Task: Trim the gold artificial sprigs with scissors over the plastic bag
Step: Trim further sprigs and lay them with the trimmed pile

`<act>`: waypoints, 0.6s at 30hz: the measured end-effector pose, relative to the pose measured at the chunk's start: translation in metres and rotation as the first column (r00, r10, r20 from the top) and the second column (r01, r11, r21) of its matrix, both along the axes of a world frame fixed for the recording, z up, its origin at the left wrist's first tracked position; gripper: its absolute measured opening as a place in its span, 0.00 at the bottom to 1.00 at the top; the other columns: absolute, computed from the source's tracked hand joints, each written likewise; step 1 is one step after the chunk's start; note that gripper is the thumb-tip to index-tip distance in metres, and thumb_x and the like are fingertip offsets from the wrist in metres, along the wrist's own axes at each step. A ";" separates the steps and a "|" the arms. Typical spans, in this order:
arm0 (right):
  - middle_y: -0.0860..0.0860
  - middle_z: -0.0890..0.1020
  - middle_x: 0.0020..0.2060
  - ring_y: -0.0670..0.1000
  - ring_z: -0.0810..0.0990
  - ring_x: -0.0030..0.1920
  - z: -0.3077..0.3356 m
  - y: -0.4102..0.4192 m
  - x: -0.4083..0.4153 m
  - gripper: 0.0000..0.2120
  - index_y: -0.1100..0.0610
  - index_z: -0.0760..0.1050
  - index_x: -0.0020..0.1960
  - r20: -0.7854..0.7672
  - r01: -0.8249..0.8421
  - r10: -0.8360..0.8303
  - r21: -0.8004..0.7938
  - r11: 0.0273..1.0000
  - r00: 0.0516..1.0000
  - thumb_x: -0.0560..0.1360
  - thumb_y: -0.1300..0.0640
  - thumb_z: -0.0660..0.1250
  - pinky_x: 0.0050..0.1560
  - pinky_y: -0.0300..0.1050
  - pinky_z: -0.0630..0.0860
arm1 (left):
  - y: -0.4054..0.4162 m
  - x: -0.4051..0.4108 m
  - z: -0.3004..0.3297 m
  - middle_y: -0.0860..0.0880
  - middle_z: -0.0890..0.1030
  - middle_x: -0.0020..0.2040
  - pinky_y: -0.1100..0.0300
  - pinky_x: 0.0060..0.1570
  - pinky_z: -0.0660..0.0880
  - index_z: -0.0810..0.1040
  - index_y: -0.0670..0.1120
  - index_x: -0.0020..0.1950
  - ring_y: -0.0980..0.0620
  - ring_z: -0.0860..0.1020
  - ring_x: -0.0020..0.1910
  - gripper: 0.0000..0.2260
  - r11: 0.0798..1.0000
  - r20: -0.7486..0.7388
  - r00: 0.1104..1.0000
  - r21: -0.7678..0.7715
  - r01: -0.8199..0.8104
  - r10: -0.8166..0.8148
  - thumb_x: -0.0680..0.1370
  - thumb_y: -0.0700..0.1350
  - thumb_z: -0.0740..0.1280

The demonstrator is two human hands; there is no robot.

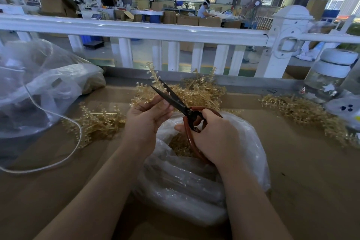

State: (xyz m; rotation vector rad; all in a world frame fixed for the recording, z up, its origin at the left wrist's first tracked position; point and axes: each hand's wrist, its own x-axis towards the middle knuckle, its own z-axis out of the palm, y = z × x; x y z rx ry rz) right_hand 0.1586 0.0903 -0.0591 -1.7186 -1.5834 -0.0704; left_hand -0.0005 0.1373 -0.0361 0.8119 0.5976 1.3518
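Note:
My left hand (145,117) pinches a gold sprig (145,91) whose tip rises toward the white railing. My right hand (212,136) grips red-handled scissors (175,101); their dark blades are spread apart around the sprig's stem, just beyond my left fingertips. Both hands are above a clear plastic bag (194,181) on the cardboard-covered table, and gold cuttings (181,146) lie in its mouth. Loose heaps of gold sprigs lie behind the hands (202,91), to the left (97,122) and to the right (307,111).
A big clear plastic bag (39,87) with a white cord (64,154) fills the left side of the table. A glass jar with a white lid (329,76) stands at the right. A white railing (136,29) bounds the table's far edge. A person works far behind it.

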 end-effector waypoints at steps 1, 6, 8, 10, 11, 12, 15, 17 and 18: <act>0.38 0.75 0.33 0.41 0.74 0.35 0.001 -0.001 0.000 0.33 0.45 0.75 0.43 -0.003 0.005 -0.005 0.002 1.000 1.000 0.63 0.17 0.55 0.35 0.36 0.72 | -0.001 0.000 0.001 0.46 0.86 0.40 0.63 0.39 0.80 0.84 0.44 0.38 0.52 0.85 0.39 0.04 1.000 -0.002 1.000 0.003 0.003 -0.003 0.66 0.38 0.74; 0.40 0.78 0.35 0.42 0.76 0.37 0.002 -0.001 -0.002 0.32 0.46 0.76 0.45 -0.017 0.010 -0.010 -0.005 1.000 1.000 0.64 0.19 0.57 0.37 0.39 0.75 | -0.003 -0.001 0.003 0.46 0.86 0.39 0.62 0.40 0.80 0.82 0.42 0.41 0.52 0.85 0.39 0.06 1.000 -0.012 1.000 0.000 0.028 -0.028 0.66 0.37 0.73; 0.39 0.77 0.35 0.41 0.74 0.36 0.001 0.000 -0.002 0.34 0.46 0.77 0.45 -0.007 0.017 -0.017 0.012 1.000 1.000 0.63 0.18 0.55 0.35 0.35 0.72 | -0.004 -0.002 0.005 0.46 0.85 0.39 0.62 0.40 0.80 0.83 0.43 0.39 0.52 0.84 0.38 0.04 0.999 -0.011 0.999 -0.003 0.045 -0.045 0.66 0.36 0.72; 0.38 0.76 0.34 0.39 0.72 0.34 0.001 0.002 -0.003 0.37 0.47 0.77 0.45 -0.006 0.022 -0.021 0.019 1.000 1.000 0.62 0.16 0.52 0.34 0.31 0.68 | -0.004 -0.002 0.005 0.46 0.85 0.39 0.62 0.39 0.80 0.85 0.44 0.36 0.52 0.84 0.37 0.04 0.999 -0.020 0.999 0.009 0.051 -0.051 0.66 0.36 0.72; 0.38 0.75 0.33 0.38 0.71 0.33 0.001 0.003 -0.003 0.38 0.47 0.77 0.44 -0.008 0.025 -0.024 0.023 0.999 1.000 0.61 0.16 0.51 0.34 0.30 0.67 | -0.003 -0.002 0.005 0.46 0.85 0.39 0.62 0.39 0.80 0.85 0.44 0.36 0.52 0.84 0.37 0.04 0.998 -0.019 0.998 0.012 0.055 -0.055 0.66 0.37 0.72; 0.37 0.74 0.32 0.37 0.70 0.33 0.001 0.004 -0.003 0.38 0.47 0.77 0.43 -0.010 0.026 -0.026 0.028 0.999 1.000 0.61 0.16 0.51 0.34 0.29 0.66 | -0.002 -0.002 0.005 0.46 0.85 0.39 0.61 0.39 0.81 0.85 0.44 0.37 0.52 0.84 0.37 0.04 0.998 -0.017 0.998 0.013 0.059 -0.059 0.66 0.37 0.72; 0.37 0.73 0.31 0.37 0.70 0.32 0.001 0.004 -0.002 0.34 0.47 0.76 0.41 -0.019 0.024 -0.024 0.031 0.999 1.000 0.62 0.18 0.55 0.32 0.30 0.65 | 0.000 -0.001 0.005 0.45 0.85 0.39 0.61 0.39 0.81 0.84 0.43 0.39 0.52 0.84 0.37 0.04 0.998 -0.020 0.998 0.017 0.059 -0.059 0.66 0.37 0.72; 0.37 0.71 0.29 0.36 0.70 0.31 0.001 0.004 -0.002 0.28 0.46 0.73 0.38 -0.014 0.018 -0.018 0.052 0.998 1.000 0.64 0.21 0.61 0.31 0.30 0.62 | 0.000 -0.001 0.005 0.45 0.85 0.40 0.61 0.39 0.81 0.84 0.42 0.41 0.52 0.84 0.37 0.05 0.998 -0.011 0.998 0.004 0.059 -0.059 0.66 0.37 0.72; 0.36 0.70 0.29 0.36 0.69 0.31 0.001 0.004 -0.002 0.25 0.46 0.72 0.37 -0.012 0.015 -0.015 0.063 0.998 1.000 0.66 0.23 0.64 0.31 0.30 0.61 | 0.000 -0.001 0.004 0.44 0.85 0.40 0.61 0.39 0.81 0.83 0.41 0.42 0.51 0.84 0.37 0.06 0.998 -0.002 0.998 -0.005 0.064 -0.064 0.66 0.36 0.72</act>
